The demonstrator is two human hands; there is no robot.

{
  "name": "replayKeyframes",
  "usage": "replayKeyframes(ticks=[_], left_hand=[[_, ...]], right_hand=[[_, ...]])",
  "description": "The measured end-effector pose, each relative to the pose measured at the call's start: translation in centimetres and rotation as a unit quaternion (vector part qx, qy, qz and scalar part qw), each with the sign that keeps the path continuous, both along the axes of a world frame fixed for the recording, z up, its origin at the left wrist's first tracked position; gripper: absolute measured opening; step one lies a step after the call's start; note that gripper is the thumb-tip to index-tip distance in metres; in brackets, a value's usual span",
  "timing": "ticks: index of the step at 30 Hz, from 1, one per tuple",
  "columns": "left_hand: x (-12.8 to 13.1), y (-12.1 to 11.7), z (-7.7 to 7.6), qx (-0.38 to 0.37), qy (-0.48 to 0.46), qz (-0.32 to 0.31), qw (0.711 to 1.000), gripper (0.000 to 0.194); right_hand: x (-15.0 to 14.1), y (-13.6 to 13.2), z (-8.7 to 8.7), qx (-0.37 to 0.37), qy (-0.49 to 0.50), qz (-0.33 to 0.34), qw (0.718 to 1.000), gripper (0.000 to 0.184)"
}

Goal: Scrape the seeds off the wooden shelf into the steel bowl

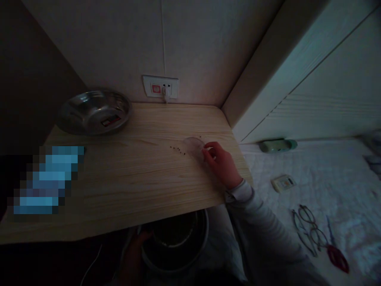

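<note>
Over the right part of the wooden tabletop, my right hand [220,163] is closed in a pinch at the edge of a thin, clear, rounded piece of plastic [193,146]. Its exact kind is hard to make out in the dim light. Several tiny dark specks [178,149] lie on the wood just left of the plastic. Below the table's front edge, my left hand [135,248] is closed at the left rim of a dark round pot [175,260]. The pot sits by my lap, its inside too dark to read; most of those fingers are in shadow.
A shiny metal bowl [93,113] stands at the table's [133,190] back left. A pixelated screen [49,180] lies front left. Behind is a wall socket [160,87] with a plug. To the right, glasses [312,230] and a green bottle-like object [278,145] lie on a white quilt [262,171].
</note>
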State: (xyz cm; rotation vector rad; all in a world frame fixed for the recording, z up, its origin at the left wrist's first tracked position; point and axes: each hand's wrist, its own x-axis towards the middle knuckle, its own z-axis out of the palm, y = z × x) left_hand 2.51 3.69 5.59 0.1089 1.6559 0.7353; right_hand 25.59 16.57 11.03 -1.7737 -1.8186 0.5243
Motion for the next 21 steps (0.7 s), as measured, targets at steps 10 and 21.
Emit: replayKeyframes(ticks=[10,21], left_hand=[[-0.7,-0.8,-1.5,-0.032,-0.059,0.01,0.998,0.003],[-1.3,-1.3,-2.1,0.0,-0.042,-0.002,0.999,0.005]], right_hand=[[-2.4,3.9,1.3,0.026,-0.126,0.1,0.987,0.02],[-4.6,5.5,1.6,0.058,-0.276,0.171,0.944,0.025]])
